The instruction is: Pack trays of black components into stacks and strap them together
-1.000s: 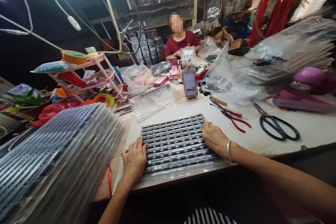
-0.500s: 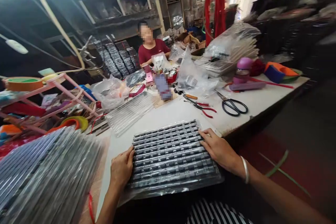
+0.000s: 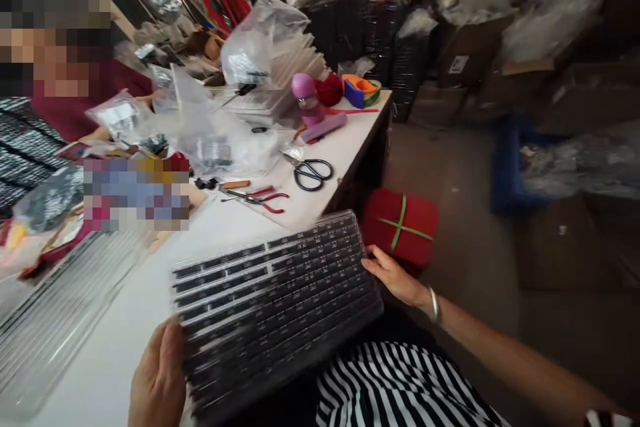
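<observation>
A clear plastic tray (image 3: 280, 307) with rows of small black parts is tilted over the near edge of the white table (image 3: 200, 240). My left hand (image 3: 159, 373) grips its left side, slightly blurred. At the tray's right edge, my right hand (image 3: 397, 277), with a silver bangle on the wrist, pinches the rim. An empty ribbed clear tray (image 3: 75, 300) lies on the table at the left. Beyond the held tray are red-handled pliers (image 3: 257, 199) and black-handled scissors (image 3: 311, 175).
Across the table sits a person in a dark red shirt (image 3: 120, 77). Plastic bags (image 3: 220, 140) and a pink bottle (image 3: 307, 100) stand behind the tools. A red bundle (image 3: 400, 227) is beside the table, with a blue crate (image 3: 505, 167) farther right.
The view has swung to the right. The held tray has shifted toward the table's near right edge and is now more tilted, still between both hands.
</observation>
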Available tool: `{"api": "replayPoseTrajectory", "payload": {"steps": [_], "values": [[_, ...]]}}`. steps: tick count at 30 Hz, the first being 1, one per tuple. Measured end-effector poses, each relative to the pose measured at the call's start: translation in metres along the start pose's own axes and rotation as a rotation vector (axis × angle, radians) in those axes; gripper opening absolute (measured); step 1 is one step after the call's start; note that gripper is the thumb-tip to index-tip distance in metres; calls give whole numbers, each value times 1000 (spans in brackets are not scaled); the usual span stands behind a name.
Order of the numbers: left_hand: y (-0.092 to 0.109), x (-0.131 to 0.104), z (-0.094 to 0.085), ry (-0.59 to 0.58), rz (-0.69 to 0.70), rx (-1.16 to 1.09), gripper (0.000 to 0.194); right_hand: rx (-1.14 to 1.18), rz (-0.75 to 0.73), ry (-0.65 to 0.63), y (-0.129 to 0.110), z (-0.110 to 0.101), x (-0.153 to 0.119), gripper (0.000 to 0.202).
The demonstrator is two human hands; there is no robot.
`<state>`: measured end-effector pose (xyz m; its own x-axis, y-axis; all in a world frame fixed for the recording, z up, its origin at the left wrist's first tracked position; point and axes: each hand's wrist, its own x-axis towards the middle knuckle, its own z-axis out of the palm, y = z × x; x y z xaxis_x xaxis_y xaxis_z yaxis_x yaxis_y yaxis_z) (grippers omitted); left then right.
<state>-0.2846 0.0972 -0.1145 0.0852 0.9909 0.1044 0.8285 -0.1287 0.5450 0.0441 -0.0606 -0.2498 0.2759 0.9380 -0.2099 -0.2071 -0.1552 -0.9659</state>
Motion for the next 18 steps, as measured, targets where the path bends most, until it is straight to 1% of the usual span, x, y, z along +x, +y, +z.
{"api": "replayPoseTrajectory", "payload": {"steps": [2,3,4,5,6,7,8,10,11,12,13,14,16,18], "values": [[26,-18,9,-41,-26,-95,57,-100,-11,72,24,-19,13,49],[41,-29,18,-74,-28,-159,56,-141,2,111,33,-32,20,52],[58,-39,30,-142,-34,-245,54,-176,23,148,42,-49,28,54],[75,-49,46,-227,-44,-348,54,-212,47,182,48,-70,37,55],[89,-59,66,-345,-58,-459,52,-261,71,222,52,-93,46,56],[102,-68,89,-468,-74,-552,51,-318,90,260,54,-118,57,55],[111,-76,115,-567,-100,-623,48,-378,107,292,54,-144,68,53],[119,-89,172,-751,-190,-741,43,-509,153,330,51,-196,93,47],[118,-94,202,-804,-278,-795,46,-575,179,334,49,-219,106,44],[117,-98,231,-859,-401,-840,48,-638,207,327,46,-238,120,39],[114,-102,261,-884,-553,-880,51,-697,235,316,45,-255,134,36],[112,-104,288,-876,-705,-898,53,-752,261,303,44,-267,148,33],[111,-107,335,-884,-808,-898,53,-845,306,279,47,-282,174,31],[113,-107,371,-885,-871,-877,53,-916,345,264,56,-288,194,31]]}}
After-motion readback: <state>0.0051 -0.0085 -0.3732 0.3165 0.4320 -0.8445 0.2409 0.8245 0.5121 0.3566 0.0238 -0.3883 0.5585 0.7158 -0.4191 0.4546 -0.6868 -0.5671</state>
